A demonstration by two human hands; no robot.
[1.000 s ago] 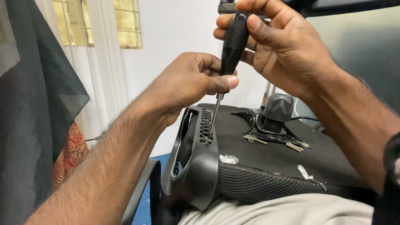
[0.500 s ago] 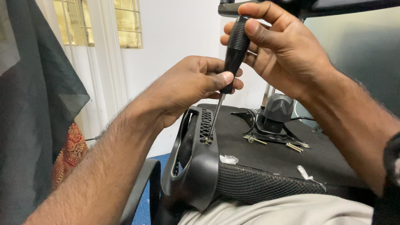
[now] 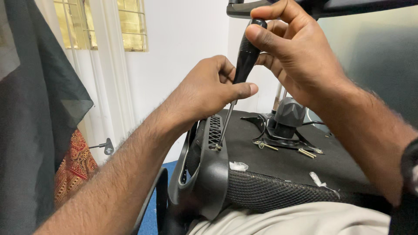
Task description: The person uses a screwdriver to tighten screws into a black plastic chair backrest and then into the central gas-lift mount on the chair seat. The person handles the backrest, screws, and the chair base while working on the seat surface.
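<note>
A black-handled screwdriver point(image 3: 244, 61) stands nearly upright, its tip on a screw point(image 3: 216, 147) in a black plastic chair part point(image 3: 212, 169). My right hand point(image 3: 296, 56) grips the top of the handle. My left hand point(image 3: 208, 91) pinches the lower handle and shaft between thumb and fingers. The plastic part sits on the edge of an upturned black chair seat point(image 3: 278, 167) with a mesh rim, resting on my lap.
A metal chair mechanism with a black knob point(image 3: 287, 119) is mounted on the seat underside, with loose bolts point(image 3: 307, 152) beside it. White scraps point(image 3: 238, 166) lie on the seat. Dark cloth point(image 3: 39, 109) hangs at left; a window point(image 3: 104, 24) is behind.
My right hand has shifted its grip at the top of the handle, as in a turn. My left hand stays on the shaft. The tip remains on the screw.
</note>
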